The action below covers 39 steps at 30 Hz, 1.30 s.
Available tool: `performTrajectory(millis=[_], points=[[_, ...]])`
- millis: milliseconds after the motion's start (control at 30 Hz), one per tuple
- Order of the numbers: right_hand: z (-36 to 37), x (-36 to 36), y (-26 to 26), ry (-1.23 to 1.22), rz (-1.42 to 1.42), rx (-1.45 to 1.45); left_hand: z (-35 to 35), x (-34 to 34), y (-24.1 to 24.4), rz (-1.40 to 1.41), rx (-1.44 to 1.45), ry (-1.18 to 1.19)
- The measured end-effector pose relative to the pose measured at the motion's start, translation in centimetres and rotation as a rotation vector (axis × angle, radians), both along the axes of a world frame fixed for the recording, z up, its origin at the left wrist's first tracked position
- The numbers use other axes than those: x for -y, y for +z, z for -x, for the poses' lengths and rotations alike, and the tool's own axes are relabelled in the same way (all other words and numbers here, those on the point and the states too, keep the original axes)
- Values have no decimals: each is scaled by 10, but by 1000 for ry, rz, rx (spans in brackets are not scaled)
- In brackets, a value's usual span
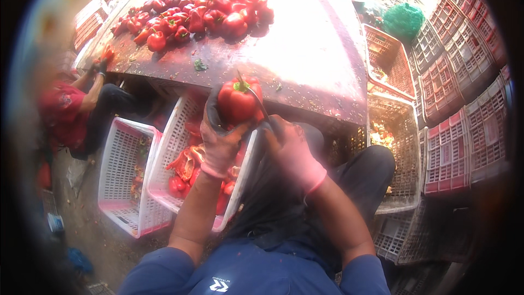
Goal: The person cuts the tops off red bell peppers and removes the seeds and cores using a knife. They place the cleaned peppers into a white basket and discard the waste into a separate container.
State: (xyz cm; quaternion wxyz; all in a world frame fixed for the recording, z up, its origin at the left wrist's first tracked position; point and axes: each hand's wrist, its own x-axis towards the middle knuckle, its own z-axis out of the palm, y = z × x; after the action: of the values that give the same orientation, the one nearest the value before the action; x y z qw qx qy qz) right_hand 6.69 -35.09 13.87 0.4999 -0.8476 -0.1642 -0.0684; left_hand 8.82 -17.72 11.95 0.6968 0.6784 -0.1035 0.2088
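Observation:
My left hand [221, 139], in a pink work glove with dark palm and fingers, grips a whole red bell pepper [237, 102] with its green stem [240, 85] facing up. In my gloved right hand [292, 147] is a knife [258, 100], its thin blade lying against the pepper's top beside the stem. Both hands are over my lap, just in front of the table's near edge. Below my left forearm stands a white and pink plastic crate [163, 186] with cut red pepper pieces [186, 166] in it. The knife's handle is mostly hidden by my fingers.
A heap of red peppers [196, 12] covers the far left of the wooden table [286, 86]. Another crate [116, 180] stands left, near a seated person [73, 110] handling a pepper. Crates with scraps [380, 137] stand right, before stacked crates [448, 151].

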Motion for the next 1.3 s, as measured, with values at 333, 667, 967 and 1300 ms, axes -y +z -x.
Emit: performTrajectory(millis=[333,667,967,1300], points=[[24,-14,-12,55,120,-92,-4,-11,17,507,-152,-147],[10,-24,-5,26,-148,-135,3,-82,14,531,-133,-163],[-20,-53,-30,248,-441,-431,59,-66,-8,339,-337,-146],[-20,-58,-63,218,-303,-508,58,-87,-35,313,-474,-218]])
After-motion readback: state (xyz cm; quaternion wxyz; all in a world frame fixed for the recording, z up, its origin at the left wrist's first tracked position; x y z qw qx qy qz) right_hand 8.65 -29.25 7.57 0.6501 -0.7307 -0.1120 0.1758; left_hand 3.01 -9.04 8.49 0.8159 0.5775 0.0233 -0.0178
